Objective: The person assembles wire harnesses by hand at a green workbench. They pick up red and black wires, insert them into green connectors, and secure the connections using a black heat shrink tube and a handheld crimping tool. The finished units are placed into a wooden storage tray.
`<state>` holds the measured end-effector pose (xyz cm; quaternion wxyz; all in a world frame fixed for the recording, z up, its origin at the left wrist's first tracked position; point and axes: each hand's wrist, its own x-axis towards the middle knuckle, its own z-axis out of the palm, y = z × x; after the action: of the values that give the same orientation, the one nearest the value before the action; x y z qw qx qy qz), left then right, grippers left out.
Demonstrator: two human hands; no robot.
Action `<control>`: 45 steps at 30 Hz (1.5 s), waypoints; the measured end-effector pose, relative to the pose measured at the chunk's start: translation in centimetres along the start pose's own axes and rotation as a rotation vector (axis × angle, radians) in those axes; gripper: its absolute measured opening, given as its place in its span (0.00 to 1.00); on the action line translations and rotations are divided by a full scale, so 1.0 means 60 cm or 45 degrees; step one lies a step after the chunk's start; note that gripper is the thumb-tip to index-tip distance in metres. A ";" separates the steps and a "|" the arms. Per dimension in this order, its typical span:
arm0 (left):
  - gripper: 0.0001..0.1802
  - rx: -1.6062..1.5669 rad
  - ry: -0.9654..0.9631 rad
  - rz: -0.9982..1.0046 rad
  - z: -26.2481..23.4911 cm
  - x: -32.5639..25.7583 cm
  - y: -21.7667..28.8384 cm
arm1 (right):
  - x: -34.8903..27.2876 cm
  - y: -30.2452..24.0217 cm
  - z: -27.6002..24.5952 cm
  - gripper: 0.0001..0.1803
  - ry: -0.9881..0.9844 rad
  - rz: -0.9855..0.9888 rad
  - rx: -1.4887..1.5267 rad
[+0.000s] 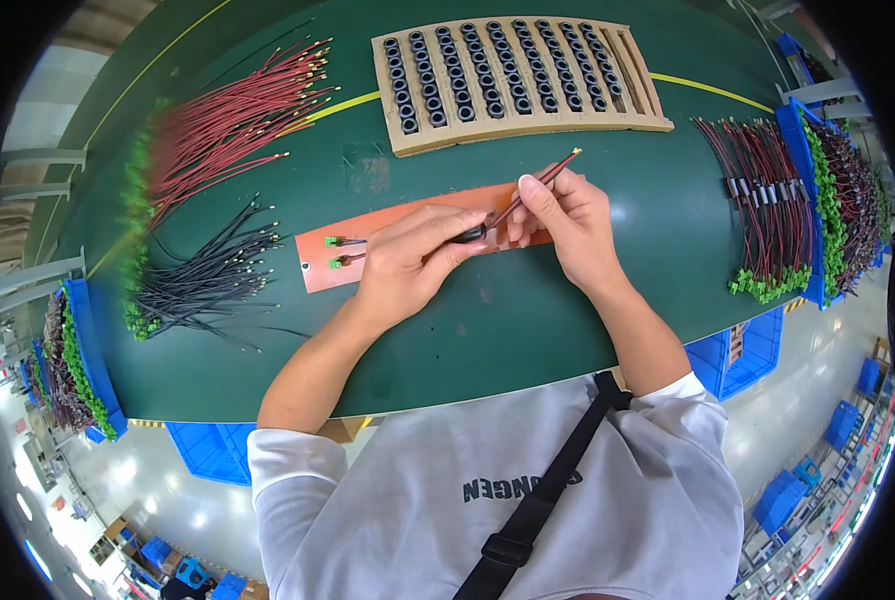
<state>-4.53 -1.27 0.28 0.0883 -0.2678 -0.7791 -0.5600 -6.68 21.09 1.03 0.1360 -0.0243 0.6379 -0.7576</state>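
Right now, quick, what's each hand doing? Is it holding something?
Left hand: closed, holding a small black ring.
Right hand: closed, pinching thin red and black wires between thumb and fingers.

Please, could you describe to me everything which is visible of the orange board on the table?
The orange board is a flat, long strip; its material is unclear. It lies on the green table, slanting slightly, its left end lower in view. Near that end is a small round mark, perhaps a hole. Two green connectors lie on it. The left hand and right hand hide much of its middle and right part; whether they touch it is unclear.
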 end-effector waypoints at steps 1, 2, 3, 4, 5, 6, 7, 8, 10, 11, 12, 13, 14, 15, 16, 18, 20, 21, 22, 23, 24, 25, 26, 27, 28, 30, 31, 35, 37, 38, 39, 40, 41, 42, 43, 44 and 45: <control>0.18 -0.004 -0.004 0.009 0.001 -0.002 -0.003 | -0.001 -0.002 0.003 0.18 0.015 0.010 0.027; 0.18 -0.007 -0.008 0.018 0.002 -0.005 -0.007 | 0.000 -0.004 0.007 0.20 0.030 0.020 0.053; 0.18 -0.011 -0.011 0.026 0.002 -0.008 -0.009 | -0.001 -0.004 0.010 0.21 0.045 0.030 0.079; 0.18 -0.063 -0.014 -0.076 0.001 -0.007 -0.006 | -0.001 -0.005 0.009 0.22 0.068 0.020 0.039; 0.18 -0.114 -0.016 -0.179 -0.001 -0.006 0.000 | -0.001 -0.006 0.008 0.22 0.091 0.010 -0.001; 0.18 -0.166 -0.019 -0.282 -0.003 -0.005 0.004 | -0.001 -0.006 0.007 0.23 0.113 0.000 -0.041; 0.18 -0.171 -0.009 -0.318 -0.003 -0.003 0.005 | 0.000 -0.004 0.005 0.23 0.111 -0.026 -0.044; 0.17 -0.176 0.001 -0.354 -0.003 -0.002 0.007 | 0.001 -0.002 0.002 0.23 0.108 -0.051 -0.046; 0.18 -0.155 0.008 -0.345 -0.003 -0.003 0.004 | 0.002 -0.002 0.002 0.22 0.121 -0.088 -0.076; 0.18 -0.129 0.004 -0.300 -0.002 -0.006 -0.003 | 0.002 -0.007 0.003 0.22 0.136 -0.099 -0.104; 0.18 -0.104 0.001 -0.256 -0.002 -0.008 -0.006 | 0.002 -0.009 0.005 0.22 0.150 -0.110 -0.131; 0.19 -0.040 0.001 -0.146 0.000 -0.008 -0.006 | 0.001 -0.008 0.007 0.22 0.169 -0.095 -0.099; 0.20 0.024 0.001 -0.038 0.002 -0.007 -0.004 | 0.000 -0.007 0.011 0.22 0.186 -0.079 -0.067; 0.20 0.088 0.002 0.071 0.004 -0.007 -0.003 | -0.001 -0.006 0.012 0.21 0.204 -0.063 -0.035; 0.21 0.073 -0.004 0.068 0.004 -0.007 -0.003 | -0.001 -0.004 0.010 0.22 0.193 -0.045 -0.024; 0.22 0.043 -0.015 0.062 0.003 -0.007 -0.003 | -0.002 0.001 0.003 0.22 0.170 -0.009 -0.002; 0.22 0.036 -0.025 0.006 -0.002 -0.005 0.000 | 0.000 -0.002 0.002 0.22 0.191 0.004 0.056; 0.21 0.038 -0.033 -0.043 -0.005 0.000 0.001 | 0.001 -0.005 0.002 0.22 0.201 0.011 0.085; 0.21 0.043 -0.042 -0.092 -0.008 0.002 0.003 | 0.004 -0.007 0.003 0.22 0.191 -0.011 0.061; 0.21 -0.058 -0.038 -0.205 -0.009 -0.002 0.005 | 0.008 -0.010 0.003 0.22 0.180 -0.032 0.037; 0.20 -0.159 -0.033 -0.317 -0.007 -0.006 0.006 | 0.010 -0.010 0.004 0.21 0.169 -0.055 0.012; 0.20 -0.266 -0.029 -0.425 -0.007 -0.007 0.005 | 0.010 -0.009 0.003 0.21 0.166 -0.058 0.018; 0.19 -0.288 -0.052 -0.422 -0.009 -0.004 0.004 | 0.009 -0.006 0.003 0.20 0.164 -0.062 0.024; 0.19 -0.309 -0.076 -0.419 -0.013 0.000 0.002 | 0.008 -0.005 0.002 0.19 0.161 -0.066 0.030; 0.19 -0.328 -0.099 -0.417 -0.017 0.002 0.000 | 0.007 -0.005 0.002 0.18 0.160 -0.080 0.031; 0.19 -0.391 -0.143 -0.487 -0.025 -0.001 -0.010 | 0.005 -0.005 0.002 0.17 0.160 -0.108 0.033; 0.19 -0.425 -0.172 -0.521 -0.026 0.001 -0.012 | 0.005 -0.004 0.001 0.17 0.168 -0.123 0.038; 0.19 -0.423 -0.168 -0.522 -0.020 0.005 -0.002 | 0.006 -0.004 -0.001 0.17 0.183 -0.132 0.077; 0.18 -0.438 -0.166 -0.500 -0.017 0.003 -0.003 | 0.006 -0.006 -0.001 0.17 0.201 -0.133 0.074; 0.18 -0.436 -0.172 -0.494 -0.017 0.003 -0.004 | 0.007 -0.009 0.000 0.17 0.219 -0.144 0.056; 0.19 -0.434 -0.178 -0.489 -0.017 0.003 -0.006 | 0.007 -0.011 -0.001 0.17 0.237 -0.154 0.037; 0.19 -0.432 -0.182 -0.484 -0.016 0.003 -0.006 | 0.006 -0.013 -0.003 0.18 0.248 -0.140 0.029; 0.19 -0.439 -0.194 -0.494 -0.017 0.004 -0.006 | 0.006 -0.015 -0.005 0.18 0.258 -0.126 0.020; 0.19 -0.447 -0.206 -0.505 -0.018 0.004 -0.005 | 0.006 -0.016 -0.007 0.18 0.267 -0.111 0.012; 0.19 -0.453 -0.215 -0.517 -0.019 0.005 -0.005 | 0.006 -0.015 -0.008 0.18 0.268 -0.106 0.008; 0.20 -0.443 -0.215 -0.510 -0.018 0.005 -0.005 | 0.006 -0.015 -0.009 0.18 0.269 -0.101 0.003; 0.20 -0.432 -0.214 -0.504 -0.018 0.004 -0.006 | 0.006 -0.015 -0.009 0.18 0.269 -0.095 -0.002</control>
<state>-5.08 -2.27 0.47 -0.1341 -0.1670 -0.7158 -0.6647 -7.30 21.66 1.73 0.0396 0.0318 0.6478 -0.7601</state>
